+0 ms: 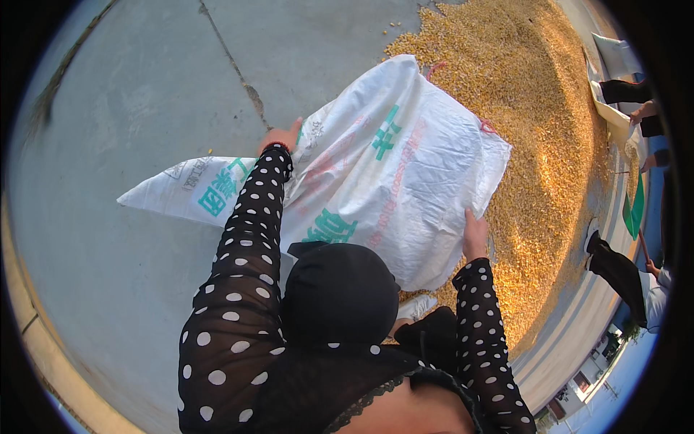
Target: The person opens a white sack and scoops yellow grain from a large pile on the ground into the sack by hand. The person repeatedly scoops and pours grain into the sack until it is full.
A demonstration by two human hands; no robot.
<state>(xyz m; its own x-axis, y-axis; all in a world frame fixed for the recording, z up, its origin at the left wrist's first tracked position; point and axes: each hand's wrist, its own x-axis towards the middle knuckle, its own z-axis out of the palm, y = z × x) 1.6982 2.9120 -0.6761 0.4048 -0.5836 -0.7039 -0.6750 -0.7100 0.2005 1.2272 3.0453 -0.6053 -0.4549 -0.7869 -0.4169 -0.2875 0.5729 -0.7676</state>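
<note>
A white woven plastic sack (428,163) with green and red printing is spread out before me, creased and mostly flat. My left hand (281,139) grips its gathered left side, where a pointed corner juts out over the concrete. At the sack's lower right edge, my right hand (475,237) pinches the fabric between thumb and fingers. Red string (488,127) hangs at the far edge of the sack. Beyond and to the right, a wide spread of yellow corn kernels (520,81) covers the ground, partly hidden by the sack.
Grey concrete (119,119) extends on the left, crossed by a crack (233,59). On the right, one person's hands hold an open sack (618,127) while another person (618,271) holds a green shovel (633,209). A filled white sack (617,56) stands behind. A rounded black cloth form (340,298) blocks part of my view.
</note>
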